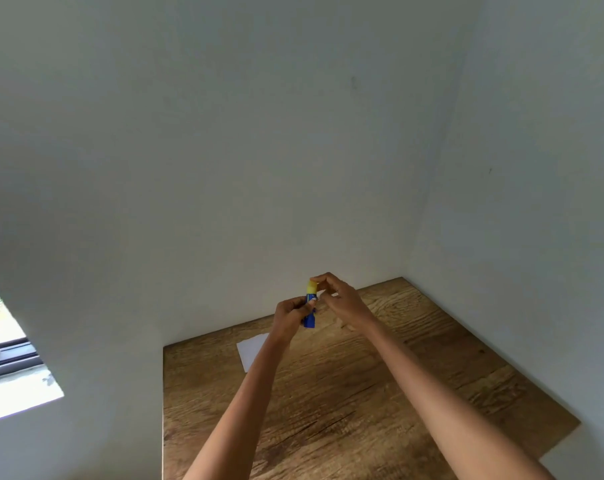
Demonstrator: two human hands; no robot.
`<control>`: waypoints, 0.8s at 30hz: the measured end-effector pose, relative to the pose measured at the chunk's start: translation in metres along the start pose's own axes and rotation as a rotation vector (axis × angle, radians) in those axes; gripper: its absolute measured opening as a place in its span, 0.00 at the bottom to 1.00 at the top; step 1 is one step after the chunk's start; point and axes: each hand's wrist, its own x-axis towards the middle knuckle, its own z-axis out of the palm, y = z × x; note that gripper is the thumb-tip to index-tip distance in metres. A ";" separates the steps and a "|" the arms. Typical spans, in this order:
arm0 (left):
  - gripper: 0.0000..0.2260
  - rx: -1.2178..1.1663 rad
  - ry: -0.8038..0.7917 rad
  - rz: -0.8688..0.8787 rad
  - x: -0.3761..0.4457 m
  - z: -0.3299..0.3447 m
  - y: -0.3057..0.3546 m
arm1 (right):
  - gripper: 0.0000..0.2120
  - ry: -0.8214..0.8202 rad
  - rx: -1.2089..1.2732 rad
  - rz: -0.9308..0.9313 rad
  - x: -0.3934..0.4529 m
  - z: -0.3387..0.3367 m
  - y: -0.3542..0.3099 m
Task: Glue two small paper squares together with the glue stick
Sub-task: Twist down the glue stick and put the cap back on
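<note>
A glue stick [309, 318] with a blue body and a yellow cap stands upright in the air above the far part of the wooden table [345, 403]. My left hand [290, 317] grips its blue body. My right hand [338, 296] pinches the yellow cap at the top with its fingertips. A white paper piece [250, 349] lies flat on the table just below and left of my left hand, partly hidden by my left forearm. I cannot tell whether it is one square or two stacked.
The table fits into a corner between white walls at the back and right. A window opening [6, 362] is low on the left wall. The table's right edge steps in near the front right.
</note>
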 end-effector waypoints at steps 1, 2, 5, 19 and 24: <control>0.06 0.003 0.000 0.005 0.002 0.000 0.000 | 0.13 -0.024 0.035 0.018 0.002 -0.002 0.000; 0.06 0.006 0.005 0.014 0.004 0.001 0.000 | 0.11 -0.021 0.068 0.029 0.004 -0.004 0.000; 0.05 0.002 0.051 0.044 0.010 0.007 0.005 | 0.09 0.058 0.106 0.001 0.012 -0.006 0.000; 0.10 0.225 0.281 0.047 0.034 0.018 -0.030 | 0.12 0.057 0.025 -0.047 0.037 0.020 0.033; 0.15 0.541 0.343 0.015 0.022 0.007 -0.065 | 0.12 0.058 -0.019 -0.058 0.038 0.048 0.063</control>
